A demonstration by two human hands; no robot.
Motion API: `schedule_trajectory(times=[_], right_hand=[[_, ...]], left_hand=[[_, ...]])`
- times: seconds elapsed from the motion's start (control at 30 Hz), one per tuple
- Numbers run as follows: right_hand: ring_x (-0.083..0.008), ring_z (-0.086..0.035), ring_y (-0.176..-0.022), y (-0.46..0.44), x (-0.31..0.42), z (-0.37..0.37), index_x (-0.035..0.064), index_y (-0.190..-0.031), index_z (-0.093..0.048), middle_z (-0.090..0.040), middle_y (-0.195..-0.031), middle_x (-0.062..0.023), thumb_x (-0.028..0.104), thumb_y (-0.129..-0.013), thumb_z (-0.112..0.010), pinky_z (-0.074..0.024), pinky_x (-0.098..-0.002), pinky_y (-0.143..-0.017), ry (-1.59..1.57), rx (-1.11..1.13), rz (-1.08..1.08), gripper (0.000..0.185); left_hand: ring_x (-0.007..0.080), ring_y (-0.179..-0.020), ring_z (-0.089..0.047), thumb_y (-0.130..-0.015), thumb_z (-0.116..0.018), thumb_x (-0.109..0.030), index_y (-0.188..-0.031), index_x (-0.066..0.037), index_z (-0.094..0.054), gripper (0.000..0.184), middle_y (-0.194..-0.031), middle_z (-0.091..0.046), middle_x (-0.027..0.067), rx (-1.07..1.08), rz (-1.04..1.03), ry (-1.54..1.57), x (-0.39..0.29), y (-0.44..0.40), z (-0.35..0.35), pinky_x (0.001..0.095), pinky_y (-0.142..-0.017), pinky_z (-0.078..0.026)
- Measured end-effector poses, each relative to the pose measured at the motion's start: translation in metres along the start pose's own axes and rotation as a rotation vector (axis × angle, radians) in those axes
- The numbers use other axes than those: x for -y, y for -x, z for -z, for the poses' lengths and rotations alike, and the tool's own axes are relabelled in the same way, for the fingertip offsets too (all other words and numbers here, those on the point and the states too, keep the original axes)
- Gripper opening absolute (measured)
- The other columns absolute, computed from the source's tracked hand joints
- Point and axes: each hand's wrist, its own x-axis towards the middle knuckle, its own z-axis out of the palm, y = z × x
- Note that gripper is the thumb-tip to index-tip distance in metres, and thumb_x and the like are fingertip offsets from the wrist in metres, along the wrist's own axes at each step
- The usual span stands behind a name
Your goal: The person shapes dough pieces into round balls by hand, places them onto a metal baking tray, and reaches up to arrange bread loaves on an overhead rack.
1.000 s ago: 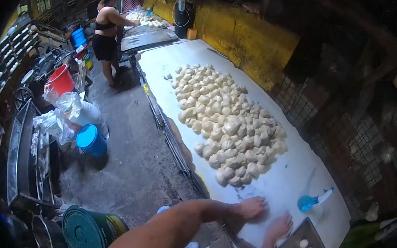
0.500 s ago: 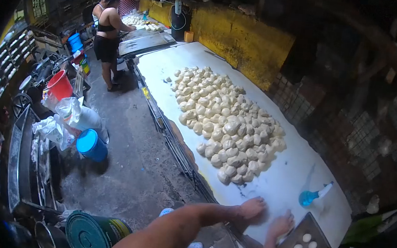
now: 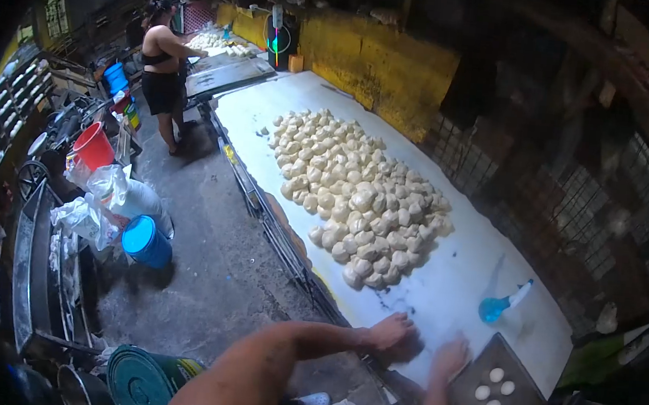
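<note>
My left hand (image 3: 394, 333) is on the white tabletop (image 3: 453, 279), just below the near end of a big heap of pale dough balls (image 3: 367, 202). Its fingers curl downward, and whatever lies under the palm is hidden. To its right, my right hand (image 3: 450, 358) is also low over the table, beside the left edge of a dark baking tray (image 3: 469, 404). Motion smears its fingers, so its grip does not show. On the tray sit several small, smooth round dough pieces (image 3: 496, 375). A spray bottle with blue liquid (image 3: 493, 308) stands beyond the tray.
A person (image 3: 164, 73) stands at a farther table holding more dough. Left of my table, the floor has a blue lidded bucket (image 3: 147, 241), a red bucket (image 3: 93, 147), white bags (image 3: 90, 218) and a green lidded drum (image 3: 140, 381). A yellow wall (image 3: 375, 60) borders the table's far side.
The view has shifted slightly, moving the scene left and up. My left hand is a little farther from the right one. The second person at the back no longer shows clearly.
</note>
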Motion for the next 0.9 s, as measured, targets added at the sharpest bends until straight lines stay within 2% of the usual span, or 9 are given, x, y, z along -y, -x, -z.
schedule_trajectory(times=[0.23, 0.37, 0.5, 0.63, 0.7, 0.77, 0.8, 0.87, 0.9], right_hand=[[-0.0365, -0.061, -0.089, -0.094, 0.013, -0.030, 0.0093, -0.120, -0.063, -0.065, -0.102, -0.0145, 0.007, -0.082, -0.054, -0.0490, -0.0443, -0.085, 0.032, -0.094, 0.007, 0.039], [-0.0362, -0.061, -0.089, -0.013, 0.004, -0.016, 0.0088, -0.118, -0.063, -0.065, -0.102, -0.0139, 0.006, -0.081, -0.054, -0.0490, -0.0445, -0.085, -0.035, -0.042, 0.002, 0.038], [-0.0353, -0.061, -0.088, -0.026, 0.003, -0.010, 0.0086, -0.115, -0.063, -0.065, -0.102, -0.0127, 0.005, -0.080, -0.054, -0.0488, -0.0445, -0.086, -0.215, -0.137, 0.046, 0.036], [-0.0360, -0.061, -0.088, -0.108, 0.026, -0.049, 0.0089, -0.113, -0.064, -0.065, -0.101, -0.0121, 0.003, -0.077, -0.056, -0.0491, -0.0445, -0.084, -0.126, -0.166, 0.020, 0.037], [-0.0364, -0.061, -0.088, -0.094, 0.023, -0.053, 0.0091, -0.111, -0.064, -0.064, -0.101, -0.0118, 0.002, -0.076, -0.057, -0.0493, -0.0445, -0.084, -0.025, -0.095, -0.083, 0.037], [-0.0340, -0.061, -0.087, -0.083, 0.037, -0.042, 0.0111, -0.109, -0.064, -0.065, -0.100, -0.0104, 0.003, -0.073, -0.059, -0.0500, -0.0425, -0.080, -0.191, -0.103, -0.024, 0.037], [-0.0340, -0.061, -0.087, -0.065, 0.032, -0.029, 0.0111, -0.109, -0.064, -0.065, -0.100, -0.0104, 0.003, -0.073, -0.059, -0.0500, -0.0425, -0.080, -0.124, -0.091, -0.123, 0.037], [-0.0316, -0.061, -0.085, -0.055, 0.031, -0.013, 0.0127, -0.103, -0.064, -0.064, -0.097, -0.0090, 0.003, -0.071, -0.061, -0.0497, -0.0411, -0.074, -0.188, -0.108, -0.007, 0.034], [-0.0316, -0.061, -0.085, -0.068, 0.024, -0.011, 0.0127, -0.103, -0.064, -0.064, -0.097, -0.0090, 0.003, -0.071, -0.061, -0.0497, -0.0411, -0.074, -0.138, -0.119, -0.083, 0.034]], left_hand=[[0.0294, -0.089, -0.054, -0.090, -0.052, -0.027, -0.094, -0.010, -0.055, 0.017, -0.094, -0.056, 0.0106, -0.039, 0.050, -0.073, 0.062, -0.074, -0.007, 0.0411, -0.082, -0.043], [0.0296, -0.089, -0.054, -0.089, -0.052, -0.028, -0.095, -0.010, -0.055, 0.019, -0.095, -0.056, 0.0110, 0.033, 0.089, -0.047, 0.026, -0.001, -0.036, 0.0416, -0.082, -0.044], [0.0300, -0.091, -0.054, -0.088, -0.055, -0.029, -0.096, -0.010, -0.056, 0.021, -0.097, -0.056, 0.0116, 0.067, -0.014, -0.120, 0.028, -0.005, -0.027, 0.0420, -0.082, -0.044], [0.0299, -0.091, -0.054, -0.082, -0.065, -0.031, -0.101, -0.010, -0.057, 0.030, -0.099, -0.057, 0.0113, -0.038, 0.144, -0.144, 0.052, -0.060, -0.001, 0.0409, -0.083, -0.045], [0.0298, -0.092, -0.055, -0.078, -0.070, -0.032, -0.103, -0.010, -0.058, 0.035, -0.100, -0.058, 0.0111, 0.002, 0.221, -0.056, 0.041, -0.057, -0.007, 0.0403, -0.084, -0.045], [0.0297, -0.089, -0.055, -0.079, -0.070, -0.030, -0.107, -0.009, -0.059, 0.037, -0.104, -0.060, 0.0117, 0.122, 0.085, -0.024, 0.059, -0.042, -0.001, 0.0401, -0.084, -0.046], [0.0297, -0.089, -0.055, -0.079, -0.070, -0.030, -0.107, -0.009, -0.059, 0.037, -0.104, -0.060, 0.0117, 0.176, 0.022, 0.063, 0.040, -0.033, 0.008, 0.0401, -0.084, -0.046], [0.0301, -0.089, -0.055, -0.075, -0.070, -0.028, -0.112, -0.007, -0.059, 0.044, -0.110, -0.061, 0.0128, 0.062, -0.050, 0.079, 0.029, -0.036, 0.039, 0.0413, -0.084, -0.046], [0.0301, -0.089, -0.055, -0.075, -0.070, -0.028, -0.112, -0.007, -0.059, 0.044, -0.110, -0.061, 0.0128, 0.093, -0.112, 0.138, 0.038, -0.050, 0.036, 0.0413, -0.084, -0.046]])
